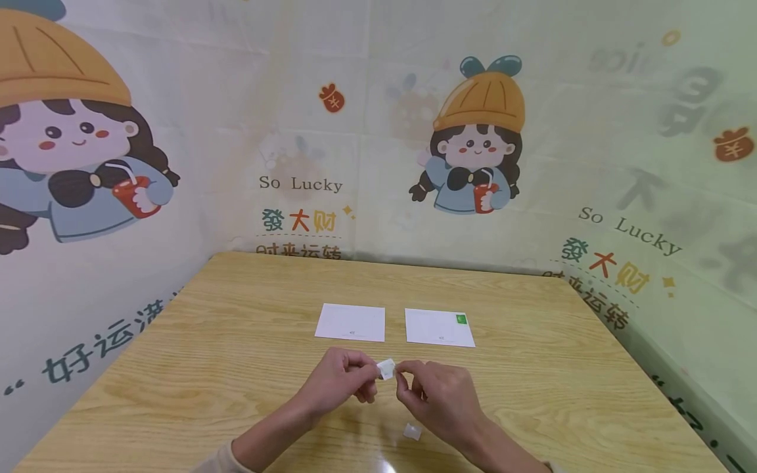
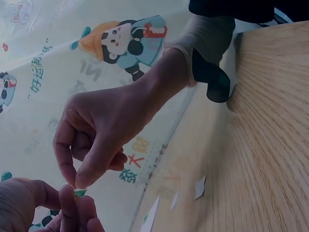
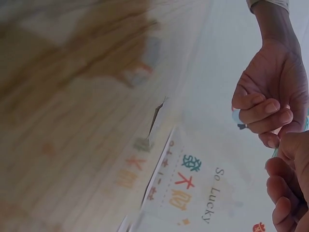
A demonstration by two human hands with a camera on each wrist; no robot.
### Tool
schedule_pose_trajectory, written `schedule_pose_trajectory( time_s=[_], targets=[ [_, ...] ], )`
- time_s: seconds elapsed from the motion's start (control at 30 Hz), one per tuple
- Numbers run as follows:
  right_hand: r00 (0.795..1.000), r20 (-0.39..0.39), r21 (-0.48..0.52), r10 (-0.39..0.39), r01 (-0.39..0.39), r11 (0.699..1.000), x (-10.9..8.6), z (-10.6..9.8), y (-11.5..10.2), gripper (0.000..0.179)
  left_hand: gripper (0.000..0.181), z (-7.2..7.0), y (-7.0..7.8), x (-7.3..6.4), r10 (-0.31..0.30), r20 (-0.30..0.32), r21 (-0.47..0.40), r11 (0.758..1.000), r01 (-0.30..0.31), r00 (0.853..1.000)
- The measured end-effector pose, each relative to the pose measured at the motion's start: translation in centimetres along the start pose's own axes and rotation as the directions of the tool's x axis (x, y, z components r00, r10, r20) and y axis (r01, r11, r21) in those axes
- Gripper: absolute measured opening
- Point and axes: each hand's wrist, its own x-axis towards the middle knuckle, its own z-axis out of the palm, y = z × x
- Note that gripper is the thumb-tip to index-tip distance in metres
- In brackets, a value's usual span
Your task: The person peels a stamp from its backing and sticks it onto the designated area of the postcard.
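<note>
My left hand [image 1: 343,378] pinches a small piece, likely a stamp [image 1: 386,369], between thumb and index finger. Its face is whitish in the head view, while a green bit [image 2: 80,193] shows at the fingertips in the left wrist view. From the other side, my right hand [image 1: 440,397] pinches the piece's right edge with thumb and forefinger. Both hands hover above the table, fingertips almost meeting. Beyond them lie two white envelopes: the left envelope [image 1: 351,323] is plain on top, and the right envelope [image 1: 439,327] bears a green stamp [image 1: 461,319] in its upper right corner.
A small white scrap [image 1: 412,431] lies near the front of the wooden table [image 1: 254,295], just left of my right forearm. A printed cloth [image 1: 367,151] with cartoon figures hangs behind the table and along its sides.
</note>
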Motion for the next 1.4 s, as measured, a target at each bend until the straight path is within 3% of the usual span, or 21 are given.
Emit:
schedule_pose_trajectory(
  time_s=[0.5, 0.7, 0.9, 1.0, 1.13, 1.27, 1.3, 1.4],
  targets=[
    [0.998, -0.003, 0.009, -0.067, 0.067, 0.998, 0.1, 0.0, -0.3, 0.024, 0.019, -0.1, 0.1, -0.2, -0.094, 0.019, -0.087, 0.992, 0.095, 0.995],
    [0.998, -0.005, -0.007, -0.058, 0.058, 0.998, 0.1, 0.1, -0.4, 0.025, 0.020, -0.1, 0.1, -0.2, -0.090, 0.037, -0.096, 0.991, 0.093, 0.995],
    [1.000, 0.011, 0.015, -0.017, 0.017, 1.000, 0.1, 0.1, -0.2, 0.021, 0.022, -0.1, 0.4, -0.3, -0.085, 0.044, -0.079, 0.993, 0.088, 0.995],
    [1.000, 0.016, 0.034, 0.016, -0.017, 0.999, 0.2, 0.0, -0.1, 0.013, 0.025, -0.2, 0.5, -0.3, -0.079, 0.040, -0.065, 0.995, 0.081, 0.996],
    [0.996, 0.020, 0.075, 0.081, -0.083, 0.994, 0.1, -0.1, 0.1, 0.014, 0.026, -0.4, 0.6, -0.2, -0.058, 0.025, -0.034, 0.998, 0.059, 0.998],
    [0.982, 0.040, 0.195, 0.182, -0.186, 0.963, 0.0, -0.1, 0.3, 0.003, 0.025, -0.7, 0.6, -0.1, -0.008, 0.000, 0.025, 1.000, 0.008, 1.000],
    [0.977, 0.048, 0.235, 0.208, -0.214, 0.948, 0.0, -0.1, 0.4, 0.010, 0.024, -0.8, 0.7, -0.1, 0.011, -0.009, 0.049, 0.999, -0.010, 1.000],
    [0.943, 0.099, 0.358, 0.319, -0.332, 0.872, 0.3, -0.4, 0.4, 0.025, 0.023, -1.1, 0.7, 0.0, 0.071, -0.042, 0.122, 0.990, -0.065, 0.997]
  ],
)
